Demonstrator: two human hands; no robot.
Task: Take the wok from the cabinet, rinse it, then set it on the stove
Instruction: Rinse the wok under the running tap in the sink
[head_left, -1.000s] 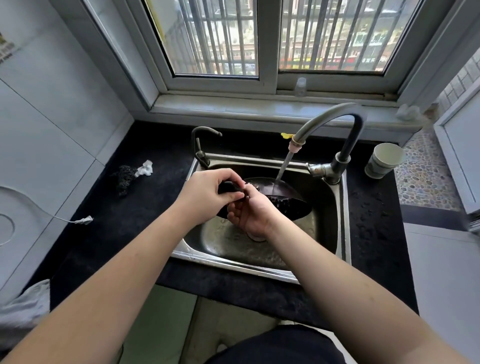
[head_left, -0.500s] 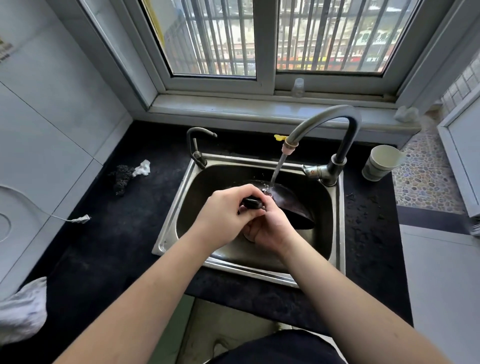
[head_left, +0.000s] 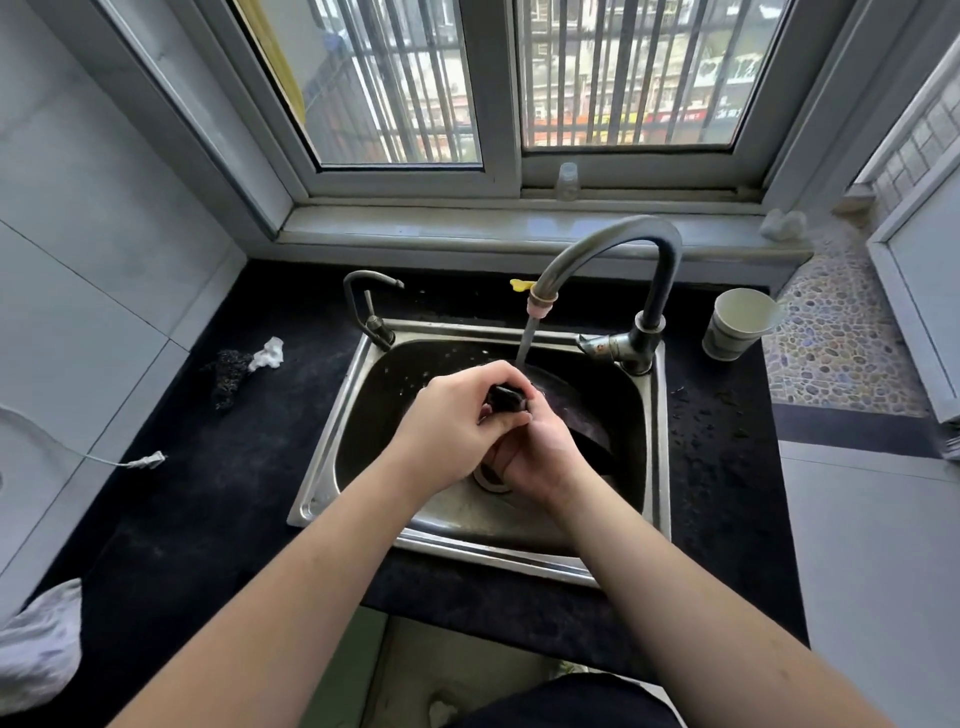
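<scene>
Wok (head_left: 582, 415) sits tilted in the sink (head_left: 655, 441), under the faucet (head_left: 613, 244) stream. Your left hand (head_left: 447, 431) fingers clamp its handle; right hand (head_left: 540, 457) fingers grip just below. Wet handle could slip when you lift out.

Faucet (head_left: 613, 249) perhaps crowding sink (head_left: 332, 467)

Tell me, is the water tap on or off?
On. A stream of water runs from the tap spout down onto the wok in the sink.
</scene>
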